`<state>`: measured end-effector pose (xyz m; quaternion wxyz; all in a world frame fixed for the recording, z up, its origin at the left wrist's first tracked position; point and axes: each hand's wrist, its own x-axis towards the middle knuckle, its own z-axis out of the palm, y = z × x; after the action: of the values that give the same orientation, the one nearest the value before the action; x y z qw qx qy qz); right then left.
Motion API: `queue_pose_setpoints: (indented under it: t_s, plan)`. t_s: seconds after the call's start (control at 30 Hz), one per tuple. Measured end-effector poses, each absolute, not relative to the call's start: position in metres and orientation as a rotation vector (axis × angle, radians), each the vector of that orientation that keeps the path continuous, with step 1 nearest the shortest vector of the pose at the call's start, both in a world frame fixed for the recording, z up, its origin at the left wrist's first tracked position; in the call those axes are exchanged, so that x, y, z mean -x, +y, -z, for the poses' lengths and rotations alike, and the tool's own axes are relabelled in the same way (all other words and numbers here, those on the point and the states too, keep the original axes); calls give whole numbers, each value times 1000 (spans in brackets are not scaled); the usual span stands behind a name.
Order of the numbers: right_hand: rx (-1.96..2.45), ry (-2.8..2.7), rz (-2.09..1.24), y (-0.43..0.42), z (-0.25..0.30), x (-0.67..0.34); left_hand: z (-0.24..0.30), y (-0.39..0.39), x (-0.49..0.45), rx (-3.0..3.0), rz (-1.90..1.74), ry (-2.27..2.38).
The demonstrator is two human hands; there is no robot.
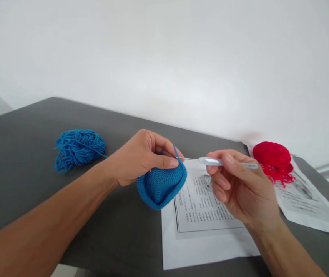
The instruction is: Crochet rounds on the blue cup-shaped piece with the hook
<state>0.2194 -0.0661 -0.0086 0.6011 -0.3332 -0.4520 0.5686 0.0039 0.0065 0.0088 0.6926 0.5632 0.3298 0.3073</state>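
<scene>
A round, cupped blue crochet piece (pixel 160 184) hangs from my left hand (pixel 144 156), pinched at its upper edge between thumb and fingers. Between thumb and fingers, my right hand (pixel 239 182) grips a crochet hook (pixel 212 161) by its pale grey handle. The thin metal shaft points left and its tip meets the top edge of the crochet piece, beside my left thumb. A strand of blue yarn (pixel 175 151) rises there over the left fingers. A small orange bit (pixel 150 170) shows under the left thumb.
A loose blue yarn skein (pixel 79 148) lies on the dark grey table (pixel 118 238) at left, its strand running toward my left wrist. A printed sheet (pixel 210 246) lies below my hands. Red yarn (pixel 272 157) rests on another printed sheet (pixel 311 204) at right. A white wall stands behind.
</scene>
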Motion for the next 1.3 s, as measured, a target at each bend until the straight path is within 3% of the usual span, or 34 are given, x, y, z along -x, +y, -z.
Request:
queue_pose_setpoints:
  t_s: [0.83, 1.3]
  plan:
    - [734, -1000, -1089, -69, 20, -195, 2, -18, -24, -891, -742, 640]
    - [756, -1287, -1023, -68, 13, -216, -2, -16, -21, -819, -760, 696]
